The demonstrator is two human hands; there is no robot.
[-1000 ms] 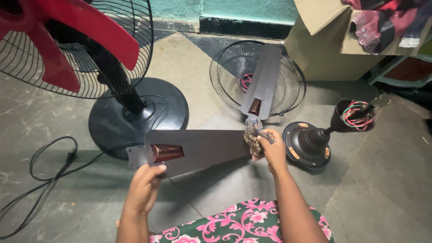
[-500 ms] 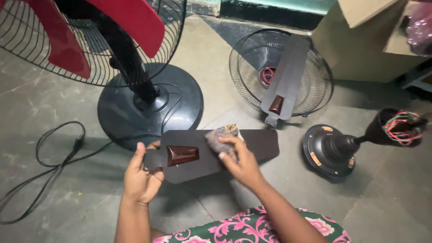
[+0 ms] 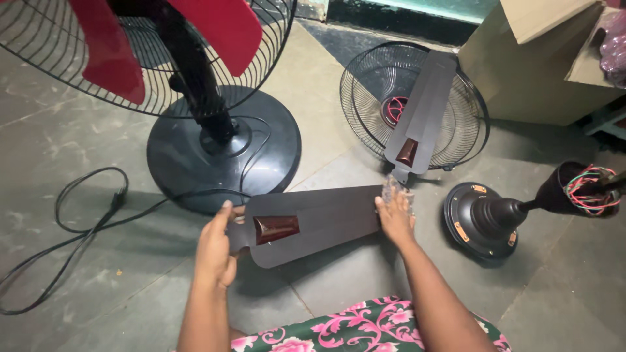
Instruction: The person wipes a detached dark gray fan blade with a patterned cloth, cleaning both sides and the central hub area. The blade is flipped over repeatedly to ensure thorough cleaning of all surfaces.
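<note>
We count two dark fan blades — one (image 3: 306, 225) between our hands, one (image 3: 420, 114) beyond our right hand — plus one pedestal fan (image 3: 195, 98), one wire guard (image 3: 414, 104), one motor housing (image 3: 486, 218), one cardboard box (image 3: 541, 58).

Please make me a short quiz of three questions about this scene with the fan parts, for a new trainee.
1. True or false: the left hand holds the narrow end of the dark fan blade.
2. What does the second blade lie on? A) wire fan guard B) cardboard box C) round fan base
3. What does the right hand press at the blade's wide end?

Key: 1 true; 2 A; 3 a crumpled cloth-like wad, too small to identify.
</note>
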